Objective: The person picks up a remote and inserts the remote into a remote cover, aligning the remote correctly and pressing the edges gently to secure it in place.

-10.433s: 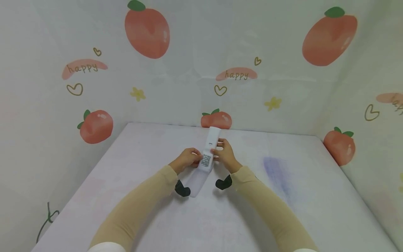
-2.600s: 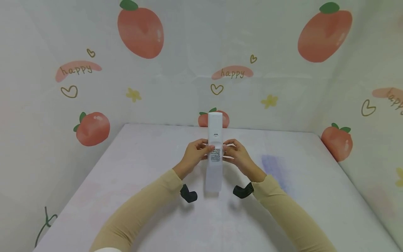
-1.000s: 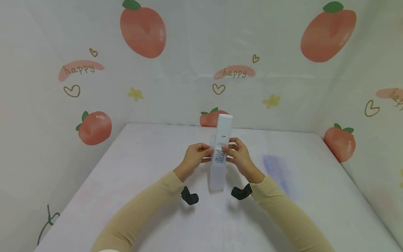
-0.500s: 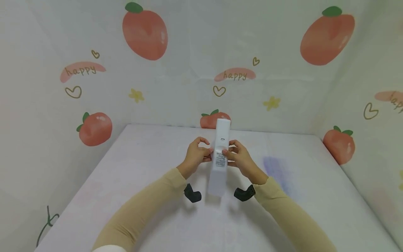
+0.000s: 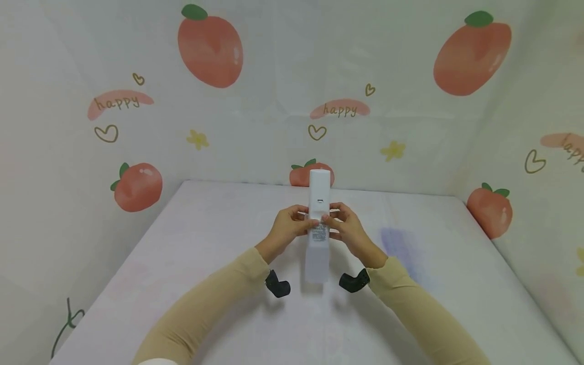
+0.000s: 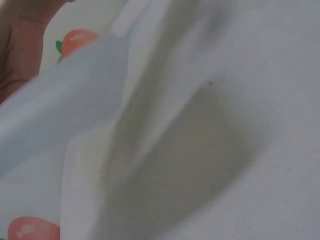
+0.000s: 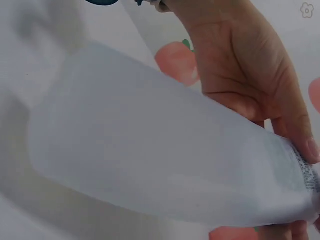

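Only the head view shows the small slot [image 5: 320, 201] just beyond the hands. The left hand [image 5: 286, 229], fingers curled, pinches one side of the white device [image 5: 319, 239], held between both hands, plain end [image 5: 317, 266] reaching back past them; the right hand [image 5: 350, 230] pinches its other side.

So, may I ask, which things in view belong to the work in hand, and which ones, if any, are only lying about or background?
In the work:
long white object, held from both sides
left grip
right grip

Only surroundings:
table
fruit-print backdrop
black pieces at the wrists
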Motion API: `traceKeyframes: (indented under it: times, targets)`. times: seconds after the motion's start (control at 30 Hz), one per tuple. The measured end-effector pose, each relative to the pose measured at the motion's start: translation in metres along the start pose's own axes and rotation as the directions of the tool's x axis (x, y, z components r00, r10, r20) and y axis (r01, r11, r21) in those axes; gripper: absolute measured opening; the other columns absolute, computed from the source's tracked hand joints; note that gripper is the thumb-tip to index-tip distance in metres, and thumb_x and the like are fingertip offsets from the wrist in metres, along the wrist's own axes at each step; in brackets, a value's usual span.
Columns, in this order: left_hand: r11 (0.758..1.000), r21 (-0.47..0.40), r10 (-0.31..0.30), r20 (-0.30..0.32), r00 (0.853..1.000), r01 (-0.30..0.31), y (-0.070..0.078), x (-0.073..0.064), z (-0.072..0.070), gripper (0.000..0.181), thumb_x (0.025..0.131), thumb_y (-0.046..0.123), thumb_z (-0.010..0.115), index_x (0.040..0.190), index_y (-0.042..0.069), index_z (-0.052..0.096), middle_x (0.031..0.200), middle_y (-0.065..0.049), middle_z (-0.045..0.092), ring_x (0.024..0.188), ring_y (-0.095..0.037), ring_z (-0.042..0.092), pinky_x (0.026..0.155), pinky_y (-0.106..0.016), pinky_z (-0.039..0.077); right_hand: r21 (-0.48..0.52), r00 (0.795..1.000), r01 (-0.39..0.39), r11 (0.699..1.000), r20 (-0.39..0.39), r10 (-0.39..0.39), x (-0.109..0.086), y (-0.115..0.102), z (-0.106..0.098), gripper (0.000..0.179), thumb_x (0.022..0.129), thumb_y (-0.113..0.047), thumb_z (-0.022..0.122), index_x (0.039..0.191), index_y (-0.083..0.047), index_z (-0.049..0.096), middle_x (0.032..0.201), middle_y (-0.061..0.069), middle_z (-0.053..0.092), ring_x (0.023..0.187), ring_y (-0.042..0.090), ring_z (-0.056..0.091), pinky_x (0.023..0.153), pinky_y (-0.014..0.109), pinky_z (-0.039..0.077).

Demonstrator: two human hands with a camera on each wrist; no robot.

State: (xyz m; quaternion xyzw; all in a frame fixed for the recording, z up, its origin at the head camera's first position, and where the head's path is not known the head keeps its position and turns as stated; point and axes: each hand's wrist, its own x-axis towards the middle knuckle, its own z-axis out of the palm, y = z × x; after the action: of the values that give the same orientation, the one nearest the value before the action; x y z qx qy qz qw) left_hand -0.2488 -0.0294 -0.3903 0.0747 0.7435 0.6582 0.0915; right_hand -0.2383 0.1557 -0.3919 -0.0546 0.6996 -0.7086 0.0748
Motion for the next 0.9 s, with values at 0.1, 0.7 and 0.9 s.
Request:
traceKeyframes:
  times: [0.1, 0.7, 0.9]
  targets:
    - [0.999, -0.042, 0.023, -0.015, 1.0, -0.024, 0.002, 0.0, 0.0, 0.04, 0.085, 0.016, 0.076, 0.12, 0.006, 0.059, 0.103, -0.014, 0.064, 0.088, -0.019, 0.064, 0.083, -0.036, 0.057, 0.08, 1.0, -0.004, 0.997, -0.015, 0.005, -0.001, 0.0, 0.0, 0.04, 0.1, -0.014, 0.054, 0.132, -0.001, 0.035, 0.1, -0.003, 0.059, 0.091, 0.01, 0.06, 0.081, 0.028, 0.055]
    - [0.998, -0.062, 0.017, 0.045, 0.999, -0.014, 0.003, 0.002, 0.0, 0.037, 0.089, 0.009, 0.07, 0.122, 0.002, 0.056, 0.104, -0.022, 0.07, 0.085, -0.022, 0.07, 0.077, -0.039, 0.059, 0.163, 0.98, -0.018, 0.986, -0.191, 0.049, 0.001, -0.002, 0.003, 0.017, 0.1, -0.005, 0.049, 0.105, 0.011, 0.05, 0.086, 0.0, 0.055, 0.077, 0.005, 0.058, 0.074, 0.015, 0.052]
    - [0.998, -0.059, 0.006, 0.06, 0.998, -0.003, 0.005, 0.002, -0.003, 0.039, 0.089, 0.009, 0.069, 0.124, 0.0, 0.056, 0.104, -0.023, 0.069, 0.085, -0.024, 0.071, 0.078, -0.04, 0.059, 0.19, 0.988, -0.015, 0.982, -0.15, 0.044, 0.001, -0.009, 0.009, 0.01, 0.1, -0.007, 0.05, 0.102, 0.003, 0.052, 0.085, -0.002, 0.058, 0.076, 0.007, 0.059, 0.073, 0.018, 0.052]
